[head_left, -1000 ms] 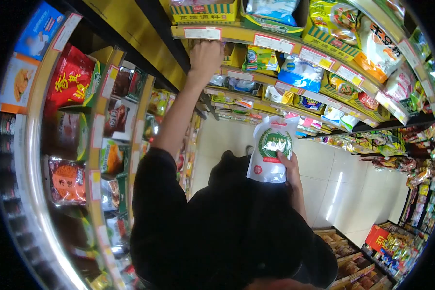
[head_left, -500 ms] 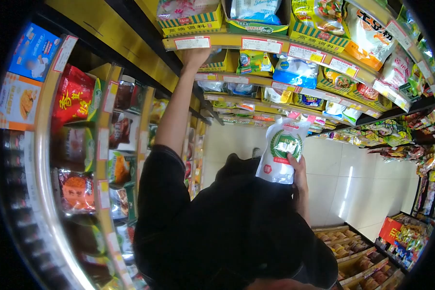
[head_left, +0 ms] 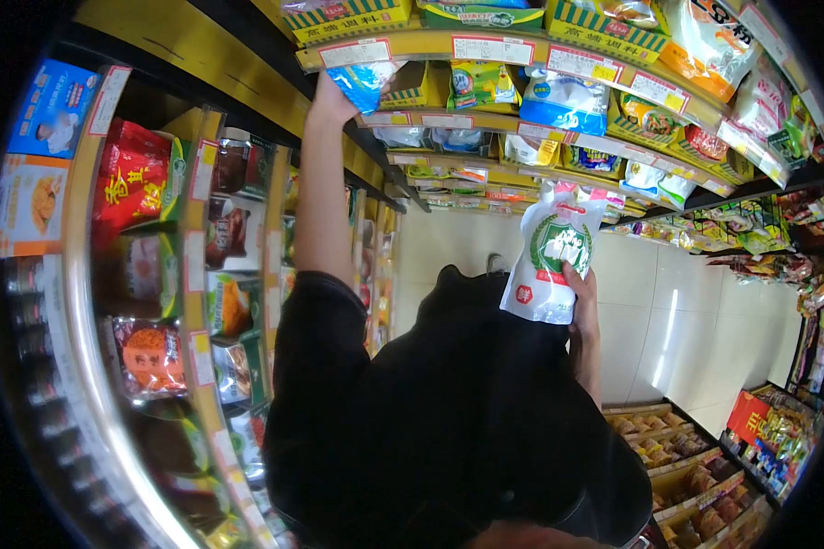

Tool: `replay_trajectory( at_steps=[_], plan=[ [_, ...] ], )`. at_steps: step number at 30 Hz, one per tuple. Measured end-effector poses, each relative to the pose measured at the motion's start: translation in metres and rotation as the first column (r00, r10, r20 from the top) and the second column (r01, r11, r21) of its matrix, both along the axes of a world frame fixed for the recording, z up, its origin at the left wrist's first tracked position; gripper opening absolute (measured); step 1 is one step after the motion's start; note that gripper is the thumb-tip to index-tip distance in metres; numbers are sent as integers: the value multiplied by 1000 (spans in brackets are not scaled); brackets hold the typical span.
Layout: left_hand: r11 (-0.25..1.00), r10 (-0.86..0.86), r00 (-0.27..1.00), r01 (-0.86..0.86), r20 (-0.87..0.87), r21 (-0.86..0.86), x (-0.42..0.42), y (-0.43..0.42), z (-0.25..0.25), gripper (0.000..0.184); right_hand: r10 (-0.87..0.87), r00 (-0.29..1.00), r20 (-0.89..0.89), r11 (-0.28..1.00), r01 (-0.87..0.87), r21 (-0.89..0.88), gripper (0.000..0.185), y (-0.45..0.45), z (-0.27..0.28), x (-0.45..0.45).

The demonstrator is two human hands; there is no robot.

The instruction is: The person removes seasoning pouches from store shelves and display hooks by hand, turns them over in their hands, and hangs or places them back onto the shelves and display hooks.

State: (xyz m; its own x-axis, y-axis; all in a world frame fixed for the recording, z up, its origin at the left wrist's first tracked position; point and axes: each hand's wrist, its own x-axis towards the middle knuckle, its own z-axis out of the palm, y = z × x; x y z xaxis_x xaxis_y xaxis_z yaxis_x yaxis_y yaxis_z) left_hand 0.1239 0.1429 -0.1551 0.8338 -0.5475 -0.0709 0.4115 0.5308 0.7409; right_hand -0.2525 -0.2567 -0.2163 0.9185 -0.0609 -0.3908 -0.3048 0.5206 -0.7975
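Left hand (head_left: 333, 101) side-grips blue packet (head_left: 364, 84), right hand (head_left: 583, 295) white pouch (head_left: 542, 261)

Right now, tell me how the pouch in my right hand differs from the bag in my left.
The pouch is white with a green emblem; the bag is blue and white. The pouch is held away from the shelf; the bag is close by it. Both are printed.

A striped box (head_left: 352, 26) reads "高端调料"; the white pouch (head_left: 551, 256), "鲜".
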Motion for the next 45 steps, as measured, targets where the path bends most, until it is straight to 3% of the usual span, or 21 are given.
replay_trajectory(
  at_steps=[1,5,8,9,13,17,18,19,22,26,28,29,32,34,36,37,38,40,41,45],
  plan=[
    [941,222,975,-219,20,256,-19,-8,15,64,-1,1000,-3,1000,1,-8,51,-1,-1,-1],
    [841,456,886,-461,87,284,-50,-15,6,59,-10,1000,29,1000,10,7,54,-5,-7,-3],
    [882,442,897,-436,7,180,-57,-5,-13,58,-49,998,30,999,49,21,55,-8,-12,-5],
    [845,494,870,-477,-10,242,-67,-13,-3,54,-57,998,29,998,56,16,55,-8,-11,-5],
    [851,409,906,-422,108,313,-83,-16,1,46,-108,994,18,994,108,-20,54,-10,-8,-4],
    [809,463,845,-526,269,261,-109,-25,-16,42,-103,993,54,994,104,-23,54,-8,2,2],
    [847,477,860,-505,183,165,-134,-30,-17,40,-127,990,67,989,131,-65,55,-7,6,2],
    [798,548,809,-582,214,158,-158,-44,-12,40,-134,989,68,990,136,-38,55,-4,11,3],
    [783,621,783,-622,-18,-32,-178,-35,-58,53,-125,990,66,992,124,9,55,-2,18,3],
    [876,456,890,-453,-22,-164,-176,-22,-81,61,-101,993,57,995,102,-11,54,1,22,6],
    [863,458,889,-452,-28,-227,-185,-41,-49,64,-91,994,69,996,92,-16,54,3,21,7],
    [897,242,968,-199,63,-395,-177,-38,-49,67,-97,994,58,995,99,-26,54,3,22,7],
    [872,271,962,-225,44,-435,-189,-51,-42,72,-94,994,58,995,96,-30,55,3,22,6],
    [861,167,985,-128,36,-491,-199,-48,-57,85,-106,993,60,993,108,-36,56,2,20,3],
    [843,184,975,-220,-121,-491,-226,-56,-63,91,-127,989,69,990,131,-47,57,3,17,2],
    [827,97,995,-99,-33,-553,-232,-56,-73,93,-150,987,55,988,152,-40,56,2,12,-1],
    [832,66,997,-82,-49,-549,-241,-55,-81,95,-164,985,53,985,166,-45,53,0,5,-2],
    [707,-125,992,63,-37,-705,-250,-55,-95,96,-200,978,59,979,202,-32,50,-5,-2,-5],
    [681,-182,983,133,9,-720,-251,-54,-102,96,-225,973,46,974,226,-32,50,-6,-2,-6],
    [759,-122,986,168,116,-629,-264,-51,-108,83,-265,964,30,959,267,-95,49,-15,-10,-9]
  ],
)
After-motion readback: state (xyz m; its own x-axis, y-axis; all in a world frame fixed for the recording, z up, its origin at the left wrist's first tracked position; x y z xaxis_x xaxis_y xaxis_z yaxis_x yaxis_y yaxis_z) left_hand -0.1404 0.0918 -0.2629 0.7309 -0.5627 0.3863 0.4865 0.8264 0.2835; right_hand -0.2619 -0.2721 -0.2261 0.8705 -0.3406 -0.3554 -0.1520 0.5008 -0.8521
